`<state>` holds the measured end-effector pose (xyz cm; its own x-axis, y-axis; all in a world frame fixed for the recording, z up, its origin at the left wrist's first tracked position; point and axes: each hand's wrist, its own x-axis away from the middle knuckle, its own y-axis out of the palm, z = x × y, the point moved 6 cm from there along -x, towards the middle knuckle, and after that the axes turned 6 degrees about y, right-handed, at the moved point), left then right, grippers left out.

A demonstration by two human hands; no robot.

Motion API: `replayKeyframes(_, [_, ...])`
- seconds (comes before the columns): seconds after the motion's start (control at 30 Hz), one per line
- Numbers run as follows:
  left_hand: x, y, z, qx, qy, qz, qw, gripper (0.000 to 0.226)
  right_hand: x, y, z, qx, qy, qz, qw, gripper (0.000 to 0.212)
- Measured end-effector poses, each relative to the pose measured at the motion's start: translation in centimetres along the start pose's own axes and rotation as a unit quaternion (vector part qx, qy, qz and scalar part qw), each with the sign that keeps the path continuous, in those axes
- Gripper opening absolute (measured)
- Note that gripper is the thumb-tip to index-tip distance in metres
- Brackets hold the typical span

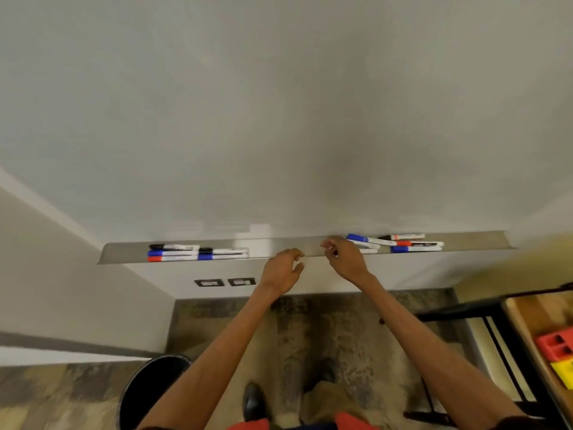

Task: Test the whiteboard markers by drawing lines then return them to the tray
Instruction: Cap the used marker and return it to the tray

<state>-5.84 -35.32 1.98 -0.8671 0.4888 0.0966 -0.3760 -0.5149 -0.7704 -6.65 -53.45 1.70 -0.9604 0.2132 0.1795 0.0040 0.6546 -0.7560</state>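
Note:
A long metal tray (310,245) runs along the foot of the blank whiteboard (279,119). Several capped markers (198,252) in black, blue and red lie at its left end, and several more markers (412,243) lie to the right. My right hand (345,257) is at the tray's middle, fingers curled round a marker (369,251). Its white barrel pokes out to the right of the hand; a dark red end shows by the thumb. My left hand (282,270) hovers just below the tray's front lip, fingers loosely curled and holding nothing.
A black bin (148,392) stands on the floor at lower left. A black-framed wooden table (527,324) carrying red and yellow blocks (558,358) is at the right. Two wall sockets (224,282) sit under the tray. A side wall closes in on the left.

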Motion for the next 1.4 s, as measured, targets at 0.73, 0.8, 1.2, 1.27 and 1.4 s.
replayKeyframes(0.73, [-11.2,9.3,5.8,-0.026,0.016,-0.109,0.994,0.019,-4.2,-3.5,10.5,0.088,-0.067,-0.057,0.992,0.034])
replayKeyframes(0.8, [-11.3,8.4,6.8,0.028,0.039,-0.109,0.993,0.016,-4.4,-3.6,9.7,0.075,-0.092,-0.07,0.99,0.031])
replayKeyframes(1.2, [-10.9,3.8,8.0,0.015,0.078,-0.241,0.967,0.034,-3.1,-6.5,5.0,0.166,-0.255,0.074,0.95,0.048])
replayKeyframes(1.27, [-10.3,3.2,8.3,0.016,0.1,-0.23,0.968,0.034,-2.5,-6.9,4.3,0.174,-0.253,0.11,0.945,0.049])
replayKeyframes(1.4, [-9.3,1.6,8.4,0.021,0.139,-0.178,0.974,0.031,-1.7,-7.4,2.7,0.217,-0.243,0.145,0.934,0.05])
